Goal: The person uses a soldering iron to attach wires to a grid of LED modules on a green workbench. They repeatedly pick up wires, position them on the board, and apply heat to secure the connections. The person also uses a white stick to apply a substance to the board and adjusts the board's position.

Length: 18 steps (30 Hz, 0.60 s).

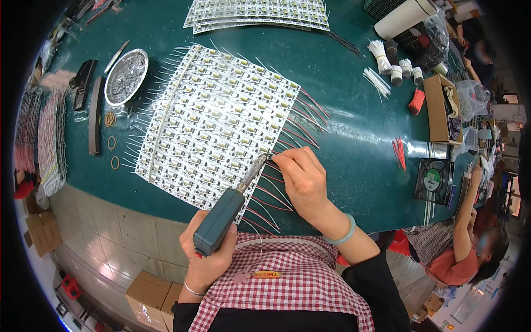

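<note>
Left hand [213, 268], yours: clamped round the dark green body of a soldering tool [218, 221], whose tip slanted up and right to the right edge of a white circuit-board panel [218, 122]. Right hand [303, 180], yours: thumb and forefinger drawn in beside that tip; whether they were closed on a wire could not be told.

Far left on your green table [359, 193]: bundled red-and-white strips [52, 138], a long dark bar [96, 116], tan rubber bands [112, 143] and a silver dish [112, 95], a knife [117, 56] lying just beside it.

Middle: the panel lay flat before you, its near corner by the table's near edge. Fine leads stuck out along its left side, ending near the bands, so only a narrow strip of green ran between. Red, white and dark wires [271, 203] fanned from its right side, some passing under your right hand. Above it sat further stacked panels [260, 14]. Your checked apron [298, 282] bore a yellow badge [267, 274] with printed lettering.

Right: a broad stretch of tabletop separated the wire ends from white bundles [380, 57], red tubes [399, 154], a cardboard box [436, 113] and a black fan [434, 192], its green label [432, 178] too small to read. Beyond sat a co-worker [453, 260].
</note>
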### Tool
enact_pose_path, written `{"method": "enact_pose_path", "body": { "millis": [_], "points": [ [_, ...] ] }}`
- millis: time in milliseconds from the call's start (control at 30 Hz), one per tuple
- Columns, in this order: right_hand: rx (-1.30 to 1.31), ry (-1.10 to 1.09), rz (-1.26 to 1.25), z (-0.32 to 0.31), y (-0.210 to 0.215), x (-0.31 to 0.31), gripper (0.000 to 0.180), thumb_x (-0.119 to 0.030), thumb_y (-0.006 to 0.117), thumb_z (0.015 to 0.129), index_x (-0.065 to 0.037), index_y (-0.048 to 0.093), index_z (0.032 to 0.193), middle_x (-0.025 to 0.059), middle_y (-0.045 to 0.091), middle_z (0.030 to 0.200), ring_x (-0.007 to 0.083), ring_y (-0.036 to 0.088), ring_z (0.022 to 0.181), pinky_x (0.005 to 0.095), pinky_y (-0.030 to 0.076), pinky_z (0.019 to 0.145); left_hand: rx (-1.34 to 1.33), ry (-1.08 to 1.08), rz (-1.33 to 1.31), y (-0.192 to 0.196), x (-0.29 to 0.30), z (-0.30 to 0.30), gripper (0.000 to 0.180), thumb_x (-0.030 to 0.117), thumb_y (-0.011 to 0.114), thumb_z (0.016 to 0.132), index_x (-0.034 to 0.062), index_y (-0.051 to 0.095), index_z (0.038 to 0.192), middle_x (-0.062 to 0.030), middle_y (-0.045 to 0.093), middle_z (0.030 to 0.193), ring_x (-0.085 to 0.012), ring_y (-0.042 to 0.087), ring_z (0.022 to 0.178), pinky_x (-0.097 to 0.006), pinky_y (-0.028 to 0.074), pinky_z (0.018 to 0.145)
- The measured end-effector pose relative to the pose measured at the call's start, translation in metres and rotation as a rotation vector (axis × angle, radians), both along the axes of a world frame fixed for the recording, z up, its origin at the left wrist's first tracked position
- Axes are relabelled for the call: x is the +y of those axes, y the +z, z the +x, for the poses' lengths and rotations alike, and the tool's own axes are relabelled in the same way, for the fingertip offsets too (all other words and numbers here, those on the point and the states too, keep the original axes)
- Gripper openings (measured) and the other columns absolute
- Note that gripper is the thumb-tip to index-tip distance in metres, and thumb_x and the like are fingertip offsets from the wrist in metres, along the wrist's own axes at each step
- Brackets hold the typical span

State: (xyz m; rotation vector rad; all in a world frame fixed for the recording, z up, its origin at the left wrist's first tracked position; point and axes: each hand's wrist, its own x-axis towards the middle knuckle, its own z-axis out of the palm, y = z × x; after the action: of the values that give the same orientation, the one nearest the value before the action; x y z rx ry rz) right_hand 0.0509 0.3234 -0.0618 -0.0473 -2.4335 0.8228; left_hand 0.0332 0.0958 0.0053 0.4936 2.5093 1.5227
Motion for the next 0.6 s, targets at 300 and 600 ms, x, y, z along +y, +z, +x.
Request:
{"method": "enact_pose_path", "body": {
  "millis": [300,600],
  "points": [
    [-0.016,-0.002,0.028,0.001,0.000,0.000,0.027,0.011,0.067,0.072,0.001,0.069,0.097,0.0093,0.063,0.090,0.0260,0.061,0.081,0.0356,0.053,0.066,-0.066,-0.039,-0.065,0.009,-0.005,0.000,0.016,-0.008,0.075,0.076,-0.0051,0.068,0.090,-0.0088,0.065,0.083,-0.0155,0.062,0.066,-0.028,0.048,0.058],
    [-0.012,-0.004,0.042,0.002,-0.002,-0.001,0.026,0.011,0.067,0.074,0.001,0.068,0.097,0.0101,0.062,0.093,0.0268,0.061,0.082,0.0360,0.053,0.067,-0.085,0.046,-0.004,0.004,-0.011,0.010,0.021,-0.006,0.075,0.076,-0.0078,0.069,0.096,-0.0133,0.068,0.091,-0.0166,0.066,0.072,-0.028,0.051,0.062]
  ]
}}
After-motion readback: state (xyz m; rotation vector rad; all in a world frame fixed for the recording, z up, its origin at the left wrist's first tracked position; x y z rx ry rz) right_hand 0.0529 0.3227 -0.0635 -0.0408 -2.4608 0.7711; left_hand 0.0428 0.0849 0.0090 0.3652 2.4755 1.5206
